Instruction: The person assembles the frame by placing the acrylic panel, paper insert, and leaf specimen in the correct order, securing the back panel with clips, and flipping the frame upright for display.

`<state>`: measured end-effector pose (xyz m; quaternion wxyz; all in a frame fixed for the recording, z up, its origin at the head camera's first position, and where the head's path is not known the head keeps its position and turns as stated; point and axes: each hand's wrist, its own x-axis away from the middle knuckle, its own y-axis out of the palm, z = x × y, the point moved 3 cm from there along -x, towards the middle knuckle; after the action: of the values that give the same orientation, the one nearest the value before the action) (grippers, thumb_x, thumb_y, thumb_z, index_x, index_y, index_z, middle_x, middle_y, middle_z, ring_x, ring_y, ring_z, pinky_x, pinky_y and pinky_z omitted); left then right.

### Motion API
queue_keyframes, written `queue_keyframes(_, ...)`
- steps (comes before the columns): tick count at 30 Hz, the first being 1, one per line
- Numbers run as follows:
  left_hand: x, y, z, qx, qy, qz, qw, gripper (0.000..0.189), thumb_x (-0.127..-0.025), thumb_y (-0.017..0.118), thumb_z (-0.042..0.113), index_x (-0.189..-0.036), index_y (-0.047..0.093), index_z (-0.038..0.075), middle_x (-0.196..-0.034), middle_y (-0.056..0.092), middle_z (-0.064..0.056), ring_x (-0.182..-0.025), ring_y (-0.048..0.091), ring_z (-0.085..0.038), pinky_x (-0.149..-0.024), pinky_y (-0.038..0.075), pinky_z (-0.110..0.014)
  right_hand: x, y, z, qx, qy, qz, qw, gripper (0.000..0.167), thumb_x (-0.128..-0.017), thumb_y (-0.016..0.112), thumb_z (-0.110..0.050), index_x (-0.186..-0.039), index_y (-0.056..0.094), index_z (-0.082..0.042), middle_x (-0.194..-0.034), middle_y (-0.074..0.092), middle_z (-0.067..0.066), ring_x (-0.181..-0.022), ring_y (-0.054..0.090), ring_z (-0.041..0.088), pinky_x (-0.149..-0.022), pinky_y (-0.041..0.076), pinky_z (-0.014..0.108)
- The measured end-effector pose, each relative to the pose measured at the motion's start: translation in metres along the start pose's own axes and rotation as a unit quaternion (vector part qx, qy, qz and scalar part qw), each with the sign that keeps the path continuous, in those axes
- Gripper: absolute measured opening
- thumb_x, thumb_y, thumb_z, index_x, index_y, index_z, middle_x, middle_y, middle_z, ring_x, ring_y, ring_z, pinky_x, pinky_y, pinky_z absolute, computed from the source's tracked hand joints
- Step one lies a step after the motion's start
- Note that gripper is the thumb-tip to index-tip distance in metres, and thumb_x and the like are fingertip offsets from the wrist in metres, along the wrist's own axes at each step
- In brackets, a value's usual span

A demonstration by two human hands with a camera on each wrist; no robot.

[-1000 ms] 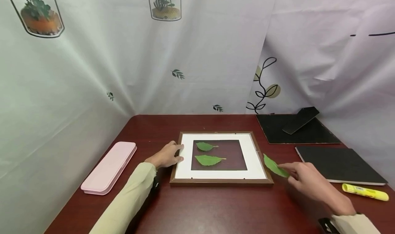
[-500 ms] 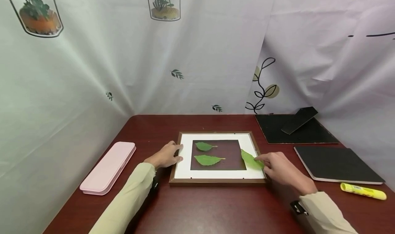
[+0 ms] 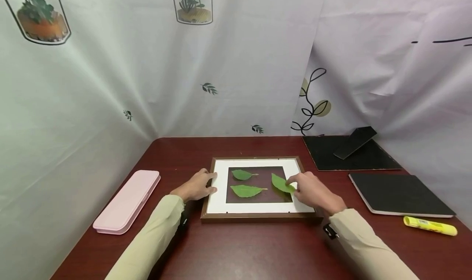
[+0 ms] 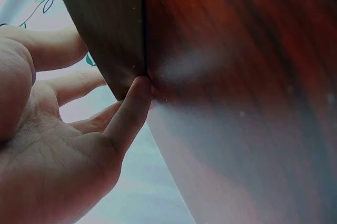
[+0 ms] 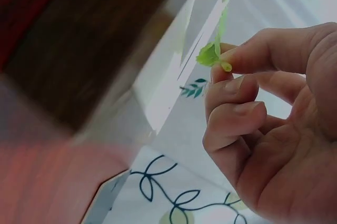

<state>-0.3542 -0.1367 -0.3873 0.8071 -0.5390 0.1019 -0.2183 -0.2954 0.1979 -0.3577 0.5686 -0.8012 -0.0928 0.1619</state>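
Note:
A brown picture frame (image 3: 243, 218) with a white mat (image 3: 216, 198) lies on the table. Two green leaves, a small leaf (image 3: 241, 174) and a larger leaf (image 3: 246, 190), lie in its dark window, stems pointing right. My left hand (image 3: 195, 185) rests on the frame's left edge with fingers spread; in the left wrist view a fingertip (image 4: 141, 84) touches the frame's outer side near the tabletop. My right hand (image 3: 311, 190) pinches a third leaf (image 3: 280, 183) by its stem end, over the window's right part. In the right wrist view that leaf (image 5: 208, 54) shows edge-on between thumb and index finger.
Left of the frame lies a pink case (image 3: 127, 202). A black backing board (image 3: 321, 153) with a stand leg (image 3: 355, 143) sits back right. Nearer are a black notebook (image 3: 402, 194) and a yellow glue stick (image 3: 429, 226). A white printed curtain (image 3: 236, 67) hangs behind.
My right hand has carried the third leaf leftward, from outside the frame's right edge to over the window. The left hand stays at the frame's left edge.

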Motion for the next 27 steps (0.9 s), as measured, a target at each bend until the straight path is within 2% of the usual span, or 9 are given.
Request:
queue_keyframes(3,0.0,0.0,0.0,-0.001,0.002,0.003,1.0,0.058,-0.099,0.062,0.018,-0.15,0.043,-0.002,-0.134,0.05,-0.027,-0.116,0.053,-0.033,-0.092,0.046,-0.045,-0.008,0.002,-0.007,0.009,0.005,0.001,0.9999,0.034,-0.08,0.061,0.007,-0.107,0.077,-0.005,-0.095,0.074,0.011,-0.071,0.056,0.017,-0.056,0.04,0.026)
queue_keyframes(5,0.0,0.0,0.0,-0.002,0.004,0.006,1.0,0.058,-0.099,0.063,0.018,-0.15,0.043,-0.002,-0.133,0.05,-0.027,-0.114,0.054,-0.032,-0.092,0.046,-0.045,-0.013,0.004,-0.012,0.015,0.014,-0.002,0.9998,0.031,-0.081,0.064,0.006,-0.106,0.077,-0.005,-0.102,0.075,0.012,-0.077,0.059,0.019,-0.061,0.044,0.029)
queue_keyframes(15,0.0,0.002,0.001,-0.001,0.007,0.007,1.0,0.058,-0.099,0.063,0.018,-0.149,0.044,-0.003,-0.13,0.052,-0.026,-0.11,0.054,-0.03,-0.09,0.046,-0.043,-0.025,0.018,-0.025,0.047,0.036,-0.018,0.9981,0.031,-0.08,0.069,0.006,-0.108,0.076,-0.006,-0.101,0.075,0.01,-0.091,0.067,0.025,-0.073,0.055,0.038)
queue_keyframes(20,-0.001,0.001,0.0,-0.003,0.006,0.011,0.9999,0.058,-0.098,0.064,0.017,-0.149,0.044,-0.003,-0.129,0.052,-0.026,-0.109,0.054,-0.03,-0.09,0.046,-0.043,-0.026,0.018,-0.028,0.049,0.047,-0.017,0.9976,0.033,-0.079,0.07,0.007,-0.109,0.075,-0.005,-0.099,0.073,0.01,-0.085,0.064,0.021,-0.07,0.052,0.034)
queue_keyframes(27,-0.001,0.001,0.0,-0.002,0.007,0.01,0.9999,0.057,-0.098,0.064,0.017,-0.148,0.045,-0.003,-0.129,0.052,-0.026,-0.109,0.054,-0.03,-0.091,0.047,-0.044,-0.03,0.019,-0.03,0.032,0.065,-0.017,0.9972,0.038,-0.079,0.067,0.008,-0.114,0.073,-0.006,-0.095,0.07,0.008,-0.076,0.053,0.019,-0.064,0.041,0.031)
